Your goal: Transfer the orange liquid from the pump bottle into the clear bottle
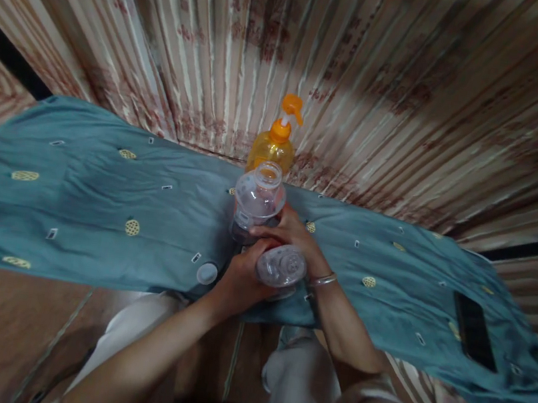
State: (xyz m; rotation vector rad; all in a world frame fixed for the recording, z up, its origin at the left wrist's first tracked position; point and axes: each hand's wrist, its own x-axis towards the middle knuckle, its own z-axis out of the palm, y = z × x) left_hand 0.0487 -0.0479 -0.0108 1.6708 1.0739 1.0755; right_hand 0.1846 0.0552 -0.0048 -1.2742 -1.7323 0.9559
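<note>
My left hand (243,277) is closed around a small clear plastic bottle (282,265) whose rounded, dotted end faces up toward me. Just beyond it, my right hand (292,230), with a silver bangle at the wrist, grips the right side of a larger clear bottle (260,200). That bottle stands upright, and its wide mouth has no lid on it. Some of the right fingers are hidden behind the bottle and the left hand. A round whitish cap (207,273) lies on the cloth to the left of my left hand.
Behind the large bottle stands a yellow pump bottle (271,148) with an orange top. A teal patterned cloth (91,202) covers the narrow table. Toward the right end lies a black phone (475,330). A striped curtain (210,51) hangs along the far edge.
</note>
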